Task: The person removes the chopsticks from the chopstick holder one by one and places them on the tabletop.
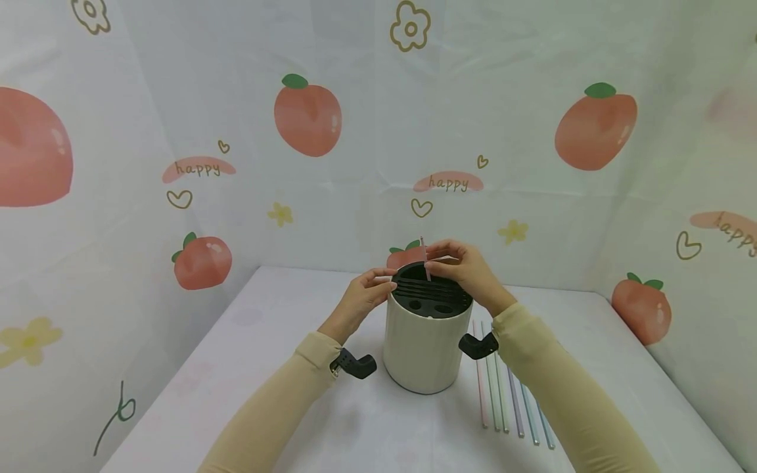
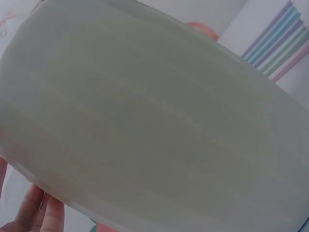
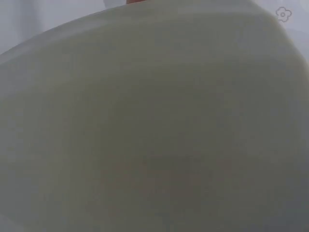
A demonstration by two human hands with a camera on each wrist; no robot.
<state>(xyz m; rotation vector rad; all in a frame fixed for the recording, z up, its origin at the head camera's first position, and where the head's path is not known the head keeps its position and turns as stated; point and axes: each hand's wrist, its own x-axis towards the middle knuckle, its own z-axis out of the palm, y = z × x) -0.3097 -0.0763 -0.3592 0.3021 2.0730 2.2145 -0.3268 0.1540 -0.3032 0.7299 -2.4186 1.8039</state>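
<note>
A pale cylindrical holder (image 1: 422, 351) stands upright on the table, topped by a black insert (image 1: 434, 290) with slots, round holes and a larger opening at the back. My right hand (image 1: 467, 270) pinches a thin pinkish stick (image 1: 422, 248), held nearly upright with its lower end in that back opening. At the left of the rim, the fingers of my left hand (image 1: 362, 297) touch the holder. Its fingers (image 2: 50, 215) also show against the holder's side in the left wrist view. Only the holder's wall (image 3: 159, 121) fills the right wrist view; that hand is hidden there.
Several thin pastel sticks (image 1: 504, 394) lie side by side on the white table (image 1: 284, 328), right of the holder and partly under my right forearm. A printed cloth (image 1: 355, 190) with peaches hangs behind and at both sides. Each wrist carries a black camera mount (image 1: 357, 365).
</note>
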